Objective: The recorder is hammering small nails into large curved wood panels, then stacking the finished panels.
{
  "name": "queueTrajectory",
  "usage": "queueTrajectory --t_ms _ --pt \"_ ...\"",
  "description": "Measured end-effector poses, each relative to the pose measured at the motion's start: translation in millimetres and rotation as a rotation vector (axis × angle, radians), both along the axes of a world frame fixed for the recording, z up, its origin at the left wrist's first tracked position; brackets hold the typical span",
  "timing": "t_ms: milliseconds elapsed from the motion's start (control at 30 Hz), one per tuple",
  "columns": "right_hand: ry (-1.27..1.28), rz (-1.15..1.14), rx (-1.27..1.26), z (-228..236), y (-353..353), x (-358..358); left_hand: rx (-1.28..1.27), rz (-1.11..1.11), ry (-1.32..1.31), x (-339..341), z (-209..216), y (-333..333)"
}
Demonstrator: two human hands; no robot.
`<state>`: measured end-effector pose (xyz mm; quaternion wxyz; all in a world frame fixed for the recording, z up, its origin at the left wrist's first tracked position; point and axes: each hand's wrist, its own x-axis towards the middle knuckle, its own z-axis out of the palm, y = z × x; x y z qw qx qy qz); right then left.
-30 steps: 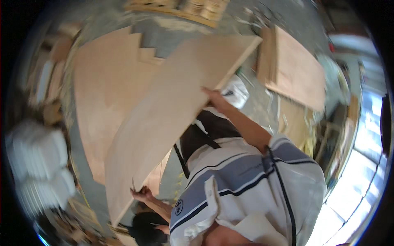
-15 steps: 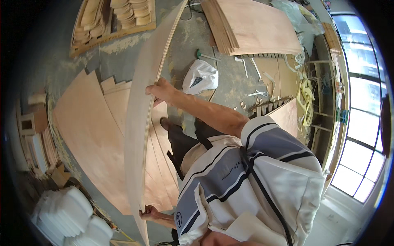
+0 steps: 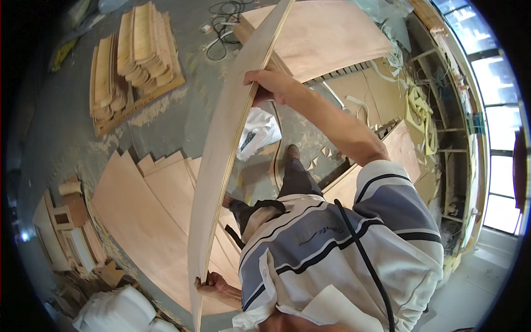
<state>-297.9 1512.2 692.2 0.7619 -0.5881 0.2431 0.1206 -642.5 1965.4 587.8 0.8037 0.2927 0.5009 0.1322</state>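
A large, thin plywood sheet (image 3: 218, 152) stands on edge between my hands, slanting across the middle of the view. My right hand (image 3: 269, 87) grips its edge toward the far end, thumb over the pale face and fingers partly hidden. Nearer my body, my left hand (image 3: 212, 286) pinches the same edge at the lower end. Left of and behind the sheet lie fanned-out plywood sheets (image 3: 141, 221), partly covered by it. At the far right rests another stack of plywood sheets (image 3: 332, 41), its left end hidden behind the held sheet.
Curved wooden pieces (image 3: 138, 50) sit on a pallet at the far left. A white plastic bag (image 3: 260, 133) lies on the floor beyond my feet. Black cable (image 3: 224, 33) coils at the back. Wooden shelving (image 3: 451, 149) lines the window side; white wrapped bundles (image 3: 116, 312) lie near left.
The held plywood sheet and my right hand have shifted right and farther away in the view. A foot has come forward beside the white bag. Both hands keep their hold.
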Motion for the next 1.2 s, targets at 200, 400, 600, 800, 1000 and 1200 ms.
queueTrajectory --t_ms 200,400,600,800,1000,1200 --pt "-0.078 -0.143 0.001 13.0 -222.4 -16.4 0.01 0.024 -0.128 63.1 -1.5 -179.5" --pt "-0.144 -0.297 -0.053 8.6 -417.8 -11.3 -0.058 -0.138 -0.172 144.8 -26.2 -329.2" --pt "-0.007 -0.41 -0.013 -30.8 -580.1 -44.3 -0.039 -0.23 -0.078 164.1 -18.2 -476.8" --pt "-0.054 -0.368 0.038 -34.0 -649.9 -20.5 0.254 -0.045 -0.045 198.0 16.6 -540.2" --pt "0.03 -0.253 0.065 -16.5 -744.8 -9.5 0.409 0.004 -0.021 219.0 72.9 -639.5" --pt "0.038 -0.308 0.087 -33.5 -854.8 18.0 0.351 -0.001 0.044 234.7 60.8 -768.2"
